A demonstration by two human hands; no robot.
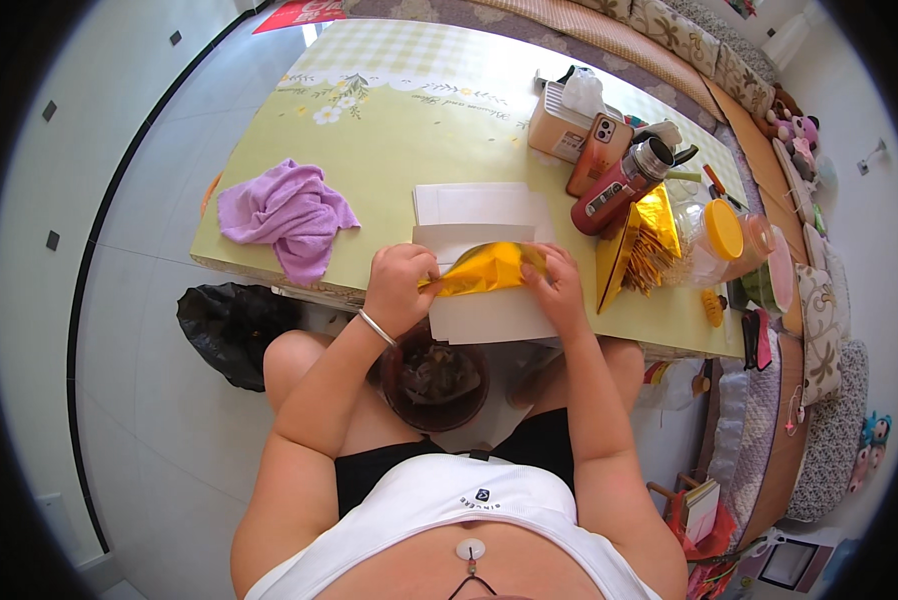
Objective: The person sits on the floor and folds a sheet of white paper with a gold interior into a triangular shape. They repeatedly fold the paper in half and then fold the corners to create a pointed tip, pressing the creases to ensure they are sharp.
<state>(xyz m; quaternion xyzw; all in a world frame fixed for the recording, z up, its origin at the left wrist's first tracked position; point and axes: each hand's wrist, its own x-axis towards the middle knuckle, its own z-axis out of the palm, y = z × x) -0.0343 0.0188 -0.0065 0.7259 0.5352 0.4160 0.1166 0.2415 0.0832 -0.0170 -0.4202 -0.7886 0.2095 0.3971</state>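
My left hand (401, 287) pinches the left end of a shiny gold foil sheet (484, 271) at the table's near edge. The foil's right end is gripped between the fingers of my right hand (557, 290). Between the hands the foil is folded or curled into a long, narrow strip. White paper sheets (491, 318) lie beneath it, one overhanging the table edge. Farther back, more white paper (469, 203) lies flat. To the right of my right hand stand folded gold foil sheets (659, 212) with a bundle of thin gold pieces (651, 257).
A purple cloth (287, 215) lies left on the table (389, 130). At right stand a tissue box (559, 122), phone (601, 152), dark red thermos (619, 188) and yellow-lidded jar (721, 230). Below are a black plastic bag (234, 332) and a dark bin (437, 412).
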